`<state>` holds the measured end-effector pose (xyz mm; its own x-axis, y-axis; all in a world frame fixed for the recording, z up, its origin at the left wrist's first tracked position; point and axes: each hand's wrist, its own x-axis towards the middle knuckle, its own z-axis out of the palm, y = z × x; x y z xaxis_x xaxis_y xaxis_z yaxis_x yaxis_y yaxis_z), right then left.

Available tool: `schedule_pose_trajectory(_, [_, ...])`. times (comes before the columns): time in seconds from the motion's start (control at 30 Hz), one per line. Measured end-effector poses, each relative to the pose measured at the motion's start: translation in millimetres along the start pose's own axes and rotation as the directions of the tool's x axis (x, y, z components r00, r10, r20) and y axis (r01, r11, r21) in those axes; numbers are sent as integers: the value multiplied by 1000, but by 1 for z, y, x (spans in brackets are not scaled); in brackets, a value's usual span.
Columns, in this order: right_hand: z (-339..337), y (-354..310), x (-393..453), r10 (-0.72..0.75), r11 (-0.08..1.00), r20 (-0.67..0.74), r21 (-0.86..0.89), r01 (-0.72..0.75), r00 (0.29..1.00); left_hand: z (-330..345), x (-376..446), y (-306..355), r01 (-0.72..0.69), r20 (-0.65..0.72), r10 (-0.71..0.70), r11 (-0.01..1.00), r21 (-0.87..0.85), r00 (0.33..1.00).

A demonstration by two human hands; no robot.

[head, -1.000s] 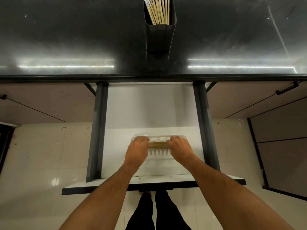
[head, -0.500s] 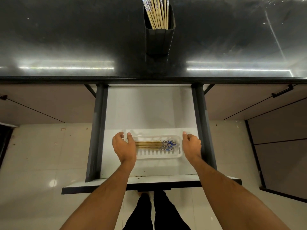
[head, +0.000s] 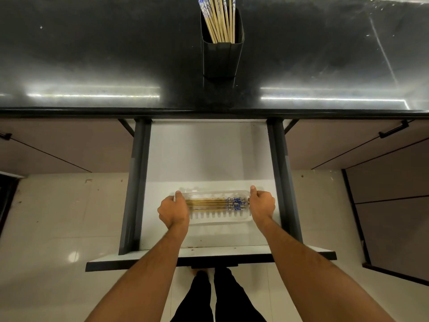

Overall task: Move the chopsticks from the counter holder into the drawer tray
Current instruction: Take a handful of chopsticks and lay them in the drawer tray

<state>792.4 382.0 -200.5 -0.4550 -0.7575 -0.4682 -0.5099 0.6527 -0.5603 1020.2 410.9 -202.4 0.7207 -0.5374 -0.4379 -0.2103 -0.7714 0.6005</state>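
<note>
A clear plastic tray [head: 217, 218] lies crosswise in the open white drawer [head: 209, 156]. Several wooden chopsticks with blue-patterned ends [head: 213, 203] lie in it, patterned ends to the right. My left hand [head: 174, 211] grips the tray's left end, thumb on its far rim. My right hand [head: 261, 204] grips the right end the same way. On the black counter stands a dark square holder [head: 222, 58] with several more chopsticks [head: 219, 19] upright in it, leaning left.
Dark metal rails [head: 135, 182] run along both sides of the drawer. Its front panel [head: 139, 261] juts toward me. Closed brown cabinet fronts [head: 348, 145] flank it. Glossy floor tiles and my dark trouser legs show below.
Both hands lay together over the chopsticks in the tray a second ago. They spread apart to the tray's sides and now close on its two ends.
</note>
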Motion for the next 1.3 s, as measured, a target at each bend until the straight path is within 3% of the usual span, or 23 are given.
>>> schedule_pose_trajectory(0.17, [0,0,-1,-58,998,-45,-23,57,997,-3,0,-1,-2,14,2,1000,-19,1000])
schedule_pose_trajectory(0.23, [-3,-2,-6,-221,975,-153,-73,212,963,-6,-4,-1,-72,-46,72,997,-11,996])
schedule_pose_trajectory(0.3, [-6,-4,-14,-533,842,-171,-196,502,828,-8,-11,-3,-293,-104,295,956,35,950])
schedule_pose_trajectory(0.37, [-4,-5,-17,-814,550,3,-319,772,581,-8,-16,-7,-590,-45,597,800,108,801])
schedule_pose_trajectory(0.43, [2,-6,-21,-889,320,207,-354,878,408,-6,-18,-10,-815,112,810,558,156,575])
schedule_pose_trajectory(0.5, [9,-8,-25,-853,241,364,-361,901,374,-2,-20,-10,-908,286,863,379,180,417])
schedule_pose_trajectory(0.57, [15,-7,-29,-770,279,473,-352,894,427,4,-22,-12,-933,422,833,306,188,358])
schedule_pose_trajectory(0.67, [21,-3,-30,-693,317,545,-357,878,472,9,-22,-20,-927,512,773,296,232,375])
schedule_pose_trajectory(0.77, [24,2,-27,-658,249,592,-412,876,466,11,-21,-28,-902,501,756,290,319,421])
schedule_pose_trajectory(0.9, [21,5,-23,-620,187,643,-436,880,450,12,-20,-33,-900,535,736,246,361,416])
schedule_pose_trajectory(1.03, [19,7,-21,-625,158,661,-414,897,415,13,-21,-33,-883,576,673,300,362,465])
schedule_pose_trajectory(1.3, [17,10,-20,-608,100,692,-420,902,389,11,-18,-33,-876,611,628,334,347,482])
